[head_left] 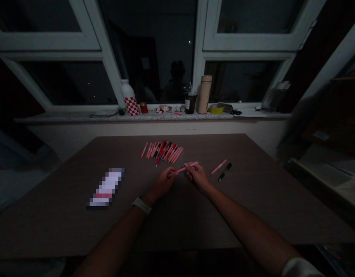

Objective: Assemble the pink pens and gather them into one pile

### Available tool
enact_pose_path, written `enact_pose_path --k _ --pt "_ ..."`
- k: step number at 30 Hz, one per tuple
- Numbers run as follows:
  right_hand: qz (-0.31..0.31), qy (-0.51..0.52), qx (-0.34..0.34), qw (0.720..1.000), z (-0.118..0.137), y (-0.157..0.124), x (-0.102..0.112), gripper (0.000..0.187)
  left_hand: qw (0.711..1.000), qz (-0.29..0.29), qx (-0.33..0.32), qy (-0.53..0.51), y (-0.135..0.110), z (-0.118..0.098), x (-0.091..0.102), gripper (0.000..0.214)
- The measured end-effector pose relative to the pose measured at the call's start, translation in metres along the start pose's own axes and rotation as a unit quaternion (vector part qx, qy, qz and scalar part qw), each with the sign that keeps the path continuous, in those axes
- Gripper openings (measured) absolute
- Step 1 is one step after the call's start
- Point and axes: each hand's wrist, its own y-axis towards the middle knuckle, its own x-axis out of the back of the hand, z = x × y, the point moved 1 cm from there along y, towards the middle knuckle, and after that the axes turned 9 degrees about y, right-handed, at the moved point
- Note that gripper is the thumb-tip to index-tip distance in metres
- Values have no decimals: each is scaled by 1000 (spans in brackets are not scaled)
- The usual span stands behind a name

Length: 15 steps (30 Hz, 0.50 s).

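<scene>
My left hand [164,183] and my right hand [197,177] meet over the brown wood-grain table [64,184]. Both grip a pink pen [183,168] lying crosswise between them; its tip is hidden by my fingers. Just beyond my hands lies a fanned row of pink and red pens [162,152]. To the right of my right hand rest a single pink pen [219,166] and a black pen [225,172], side by side. A pale strap watch [142,205] circles my left wrist.
A flat package [106,187], blurred out, lies on the table left of my hands. Beyond the table's far edge, a windowsill holds a red-checked white bottle [129,98], a dark cup [191,103], a tan flask [204,94] and yellow tape [217,109].
</scene>
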Motion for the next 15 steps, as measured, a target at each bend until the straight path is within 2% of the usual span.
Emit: enact_pose_path --k 8,15 --pt "-81 -17 52 995 0 5 4 49 997 -65 -8 32 0 -5 6 28" --pt "-116 -38 58 991 2 6 5 45 984 -103 -82 116 1 2 5 20"
